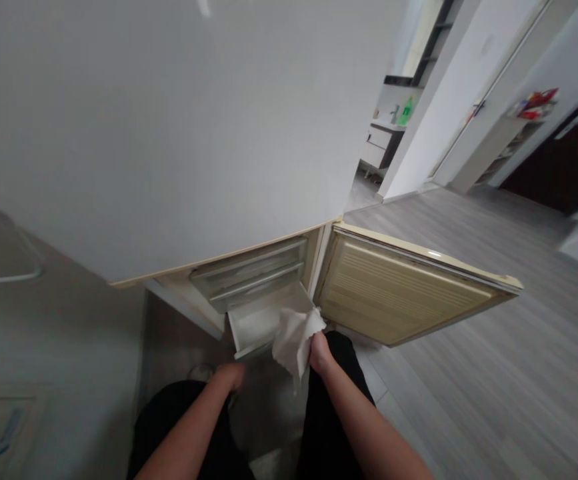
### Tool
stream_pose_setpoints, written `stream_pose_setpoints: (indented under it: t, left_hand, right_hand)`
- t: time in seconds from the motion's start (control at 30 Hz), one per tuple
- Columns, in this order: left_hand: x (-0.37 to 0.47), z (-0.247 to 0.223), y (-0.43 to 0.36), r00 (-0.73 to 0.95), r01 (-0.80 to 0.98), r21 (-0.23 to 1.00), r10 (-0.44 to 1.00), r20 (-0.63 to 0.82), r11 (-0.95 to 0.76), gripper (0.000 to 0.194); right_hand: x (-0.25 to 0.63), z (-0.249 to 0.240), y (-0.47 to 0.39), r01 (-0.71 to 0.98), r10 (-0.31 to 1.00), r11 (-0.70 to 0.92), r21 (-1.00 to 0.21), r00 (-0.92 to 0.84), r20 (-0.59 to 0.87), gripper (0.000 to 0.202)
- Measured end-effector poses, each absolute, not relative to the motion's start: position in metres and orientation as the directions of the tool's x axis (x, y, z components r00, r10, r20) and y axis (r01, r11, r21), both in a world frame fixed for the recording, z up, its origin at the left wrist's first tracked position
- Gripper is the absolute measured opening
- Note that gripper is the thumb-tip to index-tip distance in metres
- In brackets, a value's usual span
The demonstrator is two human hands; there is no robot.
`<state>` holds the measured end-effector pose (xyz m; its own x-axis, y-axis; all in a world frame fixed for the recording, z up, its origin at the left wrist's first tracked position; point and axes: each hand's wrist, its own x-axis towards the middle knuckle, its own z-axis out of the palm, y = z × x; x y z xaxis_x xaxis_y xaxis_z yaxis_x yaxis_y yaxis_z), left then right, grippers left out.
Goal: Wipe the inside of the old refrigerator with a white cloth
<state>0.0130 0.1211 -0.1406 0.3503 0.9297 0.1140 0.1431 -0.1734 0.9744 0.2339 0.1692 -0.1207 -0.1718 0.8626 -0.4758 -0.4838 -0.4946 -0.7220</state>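
Note:
A white cloth (293, 340) hangs from my right hand (319, 352), which is closed on its edge beside the open freezer drawer. The pale drawer (255, 321) is pulled part way out of the lower fridge compartment, and the cloth overlaps its right front corner. At the drawer's left front corner is my left hand (233, 376), low and close to the front edge; its fingers are hidden, so I cannot make out its grip. Another drawer (253, 270) with a clear front sits shut above. To the right, the yellowed compartment door (399, 287) stands wide open.
The tall white upper fridge door (193, 133) rises close in front. Both my knees flank the drawer. Grey wood-look floor (449, 373) stretches to the right, towards a shoe rack (503, 147) and a dark door (563, 153). A pale wall (83, 353) stands close on the left.

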Motion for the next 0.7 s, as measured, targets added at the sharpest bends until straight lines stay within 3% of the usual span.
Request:
stream_pose_setpoints:
  t: [0.07, 0.13, 0.27, 0.33, 0.53, 0.63, 0.7]
  left_hand:
    - [0.006, -0.136, 0.128, 0.294, 0.054, 0.984, 0.945, 0.145, -0.168, 0.038]
    - [0.008, -0.130, 0.132, 0.149, 0.141, 0.990, 0.989, 0.008, -0.029, 0.027]
    - [0.032, -0.119, 0.135, 0.040, 0.214, 0.968, 0.989, -0.144, 0.132, 0.050]
    - [0.038, -0.116, 0.138, 0.010, 0.236, 0.957, 0.984, -0.177, 0.170, 0.059]
    - [0.017, -0.125, 0.160, -0.271, 0.199, 0.945, 0.941, -0.202, 0.260, 0.047]
    - [0.015, -0.134, 0.176, -0.403, 0.167, 0.947, 0.895, -0.189, 0.275, 0.048]
    - [0.020, -0.141, 0.187, -0.404, 0.151, 0.952, 0.896, -0.187, 0.267, 0.051]
  right_hand:
    - [0.224, -0.122, 0.177, -0.519, 0.828, -0.534, -0.667, -0.161, -0.537, 0.044]
    - [0.208, -0.123, 0.184, -0.530, 0.801, -0.565, -0.632, -0.172, -0.573, 0.037]
    - [0.164, -0.126, 0.193, -0.480, 0.749, -0.652, -0.587, -0.284, -0.599, 0.035]
    - [0.140, -0.128, 0.199, -0.458, 0.727, -0.681, -0.571, -0.337, -0.598, 0.038]
    - [0.087, -0.133, 0.219, -0.449, 0.707, -0.707, -0.546, -0.421, -0.569, 0.045]
    - [0.081, -0.132, 0.223, -0.439, 0.643, -0.766, -0.470, -0.525, -0.557, 0.062]
    - [0.085, -0.131, 0.227, -0.459, 0.633, -0.774, -0.436, -0.552, -0.543, 0.071]
